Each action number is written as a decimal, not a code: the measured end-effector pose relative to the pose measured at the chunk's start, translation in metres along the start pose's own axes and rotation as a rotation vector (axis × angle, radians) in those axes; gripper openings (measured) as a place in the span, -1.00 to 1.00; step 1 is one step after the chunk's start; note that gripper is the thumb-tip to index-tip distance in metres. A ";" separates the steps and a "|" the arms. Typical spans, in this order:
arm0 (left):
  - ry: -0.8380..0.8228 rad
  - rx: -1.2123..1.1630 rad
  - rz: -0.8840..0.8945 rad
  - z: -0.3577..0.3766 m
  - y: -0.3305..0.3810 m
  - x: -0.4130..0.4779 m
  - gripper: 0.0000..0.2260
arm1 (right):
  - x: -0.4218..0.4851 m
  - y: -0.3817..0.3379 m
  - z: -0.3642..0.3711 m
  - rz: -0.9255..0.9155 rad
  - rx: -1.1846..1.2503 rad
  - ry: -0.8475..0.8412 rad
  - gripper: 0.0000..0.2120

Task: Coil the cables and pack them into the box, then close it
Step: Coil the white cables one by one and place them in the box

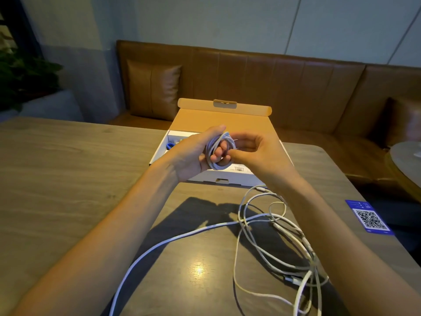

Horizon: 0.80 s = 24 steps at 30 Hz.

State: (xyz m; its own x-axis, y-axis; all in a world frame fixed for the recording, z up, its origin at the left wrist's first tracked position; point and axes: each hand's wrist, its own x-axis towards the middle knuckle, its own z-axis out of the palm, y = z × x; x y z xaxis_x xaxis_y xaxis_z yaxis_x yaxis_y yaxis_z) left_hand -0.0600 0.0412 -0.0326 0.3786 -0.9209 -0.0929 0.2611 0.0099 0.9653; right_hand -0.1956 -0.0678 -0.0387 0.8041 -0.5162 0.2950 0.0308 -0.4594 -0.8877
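Note:
A coiled white cable [219,151] is wound round the fingers of my left hand [196,153], which grips it above the open cardboard box [159,151]. My right hand [255,151] pinches the coil from the right side. The box lid [224,120] stands tilted back, its tuck flap at the top. Inside the box at the left a blue item [169,145] shows; the rest of the inside is hidden by my hands. Loose white cables [268,229] lie tangled on the table in front of the box, under my right forearm.
The wooden table [68,167] reaches to the left. A blue QR-code card [369,217] lies near its right edge. A brown leather bench [273,83] with a cushion [152,87] runs behind the table. A round side table [407,160] is at far right.

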 end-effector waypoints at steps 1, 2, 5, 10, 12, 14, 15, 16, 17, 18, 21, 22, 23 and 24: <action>0.020 0.044 0.007 0.000 0.000 0.001 -0.61 | -0.001 0.001 0.002 -0.025 -0.040 0.029 -0.76; 0.040 0.084 0.017 0.000 0.000 0.002 -0.61 | -0.001 0.002 0.004 -0.044 -0.072 0.049 -0.76; 0.100 0.172 0.052 0.003 0.001 0.003 -0.58 | 0.001 0.003 0.006 -0.037 -0.075 0.069 -0.76; 0.133 0.274 0.097 0.004 0.003 0.004 -0.56 | 0.001 0.001 0.002 0.035 -0.004 0.019 -0.75; 0.081 0.252 0.093 0.001 0.004 0.003 -0.59 | 0.001 -0.001 0.001 0.026 0.028 -0.012 -0.74; 0.040 0.206 0.088 0.000 0.004 0.002 -0.64 | 0.000 -0.002 -0.002 0.005 0.062 -0.058 -0.71; 0.037 0.186 0.089 -0.001 0.003 0.002 -0.65 | 0.000 -0.003 -0.003 -0.008 0.076 -0.085 -0.67; 0.044 0.173 0.091 0.000 0.003 0.003 -0.65 | -0.001 -0.004 -0.004 -0.020 0.087 -0.110 -0.61; 0.061 0.167 0.095 0.000 0.003 0.004 -0.64 | -0.001 -0.004 -0.005 -0.033 0.090 -0.127 -0.56; 0.083 0.172 0.103 0.001 0.002 0.005 -0.65 | -0.001 -0.003 -0.004 -0.046 0.078 -0.129 -0.51; 0.153 0.154 0.139 0.004 -0.001 0.007 -0.73 | -0.002 -0.004 0.002 -0.102 -0.013 -0.048 -0.44; 0.160 0.122 0.141 0.004 -0.002 0.007 -0.75 | -0.003 -0.005 0.004 -0.130 -0.055 -0.006 -0.45; 0.154 0.082 0.133 0.003 -0.002 0.007 -0.74 | -0.003 -0.006 0.006 -0.164 -0.096 0.030 -0.47; 0.135 0.034 0.121 0.001 -0.002 0.006 -0.72 | -0.003 -0.006 0.007 -0.198 -0.127 0.055 -0.50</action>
State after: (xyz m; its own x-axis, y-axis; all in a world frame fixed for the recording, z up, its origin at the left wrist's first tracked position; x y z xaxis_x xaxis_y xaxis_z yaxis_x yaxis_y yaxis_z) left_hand -0.0596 0.0355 -0.0346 0.5214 -0.8533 -0.0055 0.1772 0.1019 0.9789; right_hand -0.1941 -0.0577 -0.0369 0.7564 -0.4437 0.4806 0.1070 -0.6409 -0.7601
